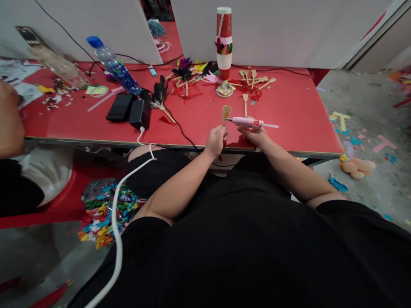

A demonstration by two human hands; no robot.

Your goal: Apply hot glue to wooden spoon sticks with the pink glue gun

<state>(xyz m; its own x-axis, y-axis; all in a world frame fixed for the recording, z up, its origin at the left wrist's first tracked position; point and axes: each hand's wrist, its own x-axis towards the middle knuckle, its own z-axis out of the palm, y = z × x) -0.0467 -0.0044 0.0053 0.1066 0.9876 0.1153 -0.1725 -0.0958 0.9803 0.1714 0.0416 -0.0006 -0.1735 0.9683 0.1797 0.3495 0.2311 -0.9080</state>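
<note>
Upright in my left hand (217, 140) is a small wooden stick with a broad, rounded head (226, 112), its lower part hidden by my closed fingers. My right hand (256, 136) grips a pink hot glue gun (245, 122), and a clear glue stick (271, 125) juts from its rear. The gun's metal nozzle points left, at or very near the wooden head; I cannot tell whether they touch. Just behind the gun, a similar wooden stick (245, 102) lies on the red table (192, 115).
More wooden sticks (253, 79) and feathered sticks (186, 77) lie at the back beside stacked paper cups (224, 42) and a small dish (224, 90). Leftward are a bottle (115, 68), black boxes (121, 108) and a white cable (117, 214). Another person's arm (11, 119) shows at far left.
</note>
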